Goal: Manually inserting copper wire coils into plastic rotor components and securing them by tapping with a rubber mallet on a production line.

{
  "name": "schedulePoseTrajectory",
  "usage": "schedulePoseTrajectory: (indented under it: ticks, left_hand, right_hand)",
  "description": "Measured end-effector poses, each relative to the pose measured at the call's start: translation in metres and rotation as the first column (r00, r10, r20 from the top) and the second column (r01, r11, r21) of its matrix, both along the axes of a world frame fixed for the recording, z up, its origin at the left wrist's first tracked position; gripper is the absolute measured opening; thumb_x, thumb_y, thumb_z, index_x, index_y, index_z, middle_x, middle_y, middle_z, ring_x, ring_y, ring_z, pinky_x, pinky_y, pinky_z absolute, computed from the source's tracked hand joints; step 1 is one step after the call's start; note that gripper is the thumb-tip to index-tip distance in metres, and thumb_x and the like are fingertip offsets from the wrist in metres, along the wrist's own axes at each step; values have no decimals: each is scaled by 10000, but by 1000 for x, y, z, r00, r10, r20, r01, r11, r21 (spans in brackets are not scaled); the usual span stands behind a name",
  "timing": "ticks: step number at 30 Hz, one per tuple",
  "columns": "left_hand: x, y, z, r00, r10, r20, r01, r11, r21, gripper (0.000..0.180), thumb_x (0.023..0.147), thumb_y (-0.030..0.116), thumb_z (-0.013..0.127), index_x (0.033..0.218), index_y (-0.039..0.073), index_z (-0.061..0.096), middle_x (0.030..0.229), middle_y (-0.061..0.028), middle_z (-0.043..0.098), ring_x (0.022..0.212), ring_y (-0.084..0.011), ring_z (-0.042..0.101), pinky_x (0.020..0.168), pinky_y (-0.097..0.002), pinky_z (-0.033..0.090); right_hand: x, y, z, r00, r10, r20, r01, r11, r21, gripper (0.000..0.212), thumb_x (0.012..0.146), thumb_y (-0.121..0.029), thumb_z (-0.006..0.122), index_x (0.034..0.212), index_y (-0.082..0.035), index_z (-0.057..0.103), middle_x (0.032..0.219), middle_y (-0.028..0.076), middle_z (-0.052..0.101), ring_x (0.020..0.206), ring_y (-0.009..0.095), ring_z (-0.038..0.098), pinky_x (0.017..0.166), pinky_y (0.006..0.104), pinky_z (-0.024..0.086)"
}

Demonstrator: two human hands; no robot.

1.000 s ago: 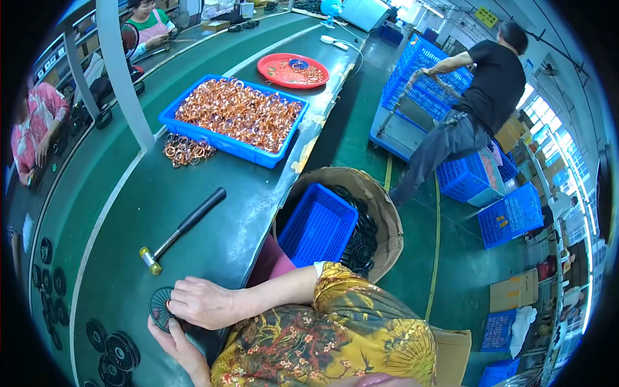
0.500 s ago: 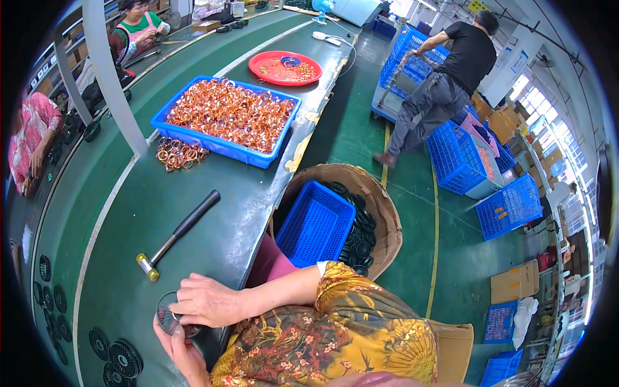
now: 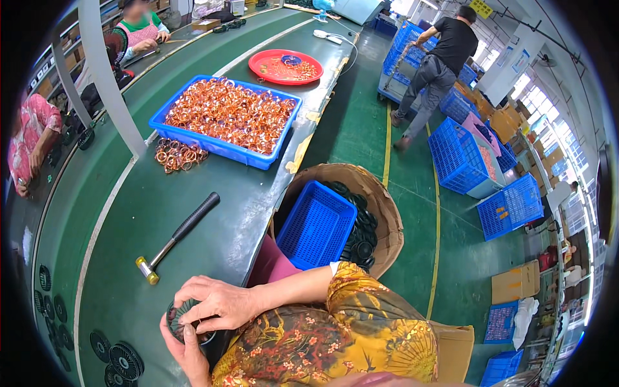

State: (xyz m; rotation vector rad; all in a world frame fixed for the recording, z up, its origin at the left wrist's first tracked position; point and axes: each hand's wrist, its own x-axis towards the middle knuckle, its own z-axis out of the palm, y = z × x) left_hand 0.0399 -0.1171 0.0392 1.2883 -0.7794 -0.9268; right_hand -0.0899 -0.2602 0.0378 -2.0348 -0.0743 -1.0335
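- At the far left, loose black wheels [image 3: 60,306] lie scattered on the green work surface [image 3: 122,213].
- Right of them, a cluster of like black wheels [image 3: 124,361] lies flat, some overlapping.
- The mallet [image 3: 184,229] lies near the hands, untouched; its long axis runs aslant, yellow-faced head toward the lower left, black handle toward the upper right.
- The ribbed black disc [image 3: 177,315] is between both hands at the near edge of the surface. Its outline is round, so it spreads evenly rather than along one axis; the ribbed face is turned up toward the camera, its exact tilt hard to tell under the fingers.
- The left hand [image 3: 187,353] grasps the disc from the near side, thumb over its face.
- The right hand [image 3: 222,304] reaches over the disc from the right, fingers bent onto it; how firmly they press I cannot tell.
- Beyond the mallet, a blue tray [image 3: 219,149] holds heaped copper-coloured rings [image 3: 225,116].
- Farther right, a blue basket [image 3: 316,226] sits tilted in a round cardboard container [image 3: 387,226].
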Motion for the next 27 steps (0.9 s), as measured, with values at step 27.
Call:
schedulePoseTrajectory:
  ticks: [27]
  left_hand:
    - [10,21,-21,838,143,526,-99,989,-111,470,954,116,555,1354,-15,348,1183,-110,523,1024,-168,531,892,-296,448]
  right_hand:
    - [24,2,-2,936,200,-291,-60,902,427,425,855,-270,688,1135,-18,493,849,96,608,759,189,607,664,324,481]
